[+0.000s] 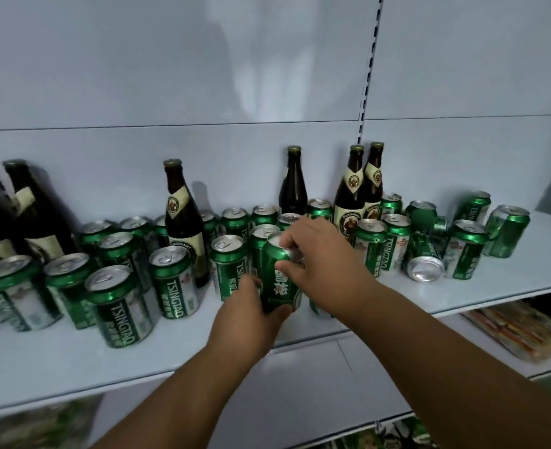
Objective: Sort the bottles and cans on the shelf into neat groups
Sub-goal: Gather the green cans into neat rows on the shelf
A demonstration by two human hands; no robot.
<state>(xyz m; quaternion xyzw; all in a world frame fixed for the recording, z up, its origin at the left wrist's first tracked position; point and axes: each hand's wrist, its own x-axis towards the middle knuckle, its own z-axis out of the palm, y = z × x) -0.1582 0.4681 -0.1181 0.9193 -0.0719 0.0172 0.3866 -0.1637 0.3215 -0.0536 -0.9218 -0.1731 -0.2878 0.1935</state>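
green Tsingtao can (279, 280): upright, long axis vertical, at shelf (462, 286) front | left hand (251, 306): fingers curled round its lower body | right hand (319, 254): fingers pinch its top rim from above | brown bottle (183, 222): behind, left of both hands

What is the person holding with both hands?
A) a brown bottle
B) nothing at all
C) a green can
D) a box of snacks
C: the left hand grips the lower part of a green Tsingtao can while the right hand pinches its top rim, near the front of the shelf; the brown bottles stand untouched at the back.
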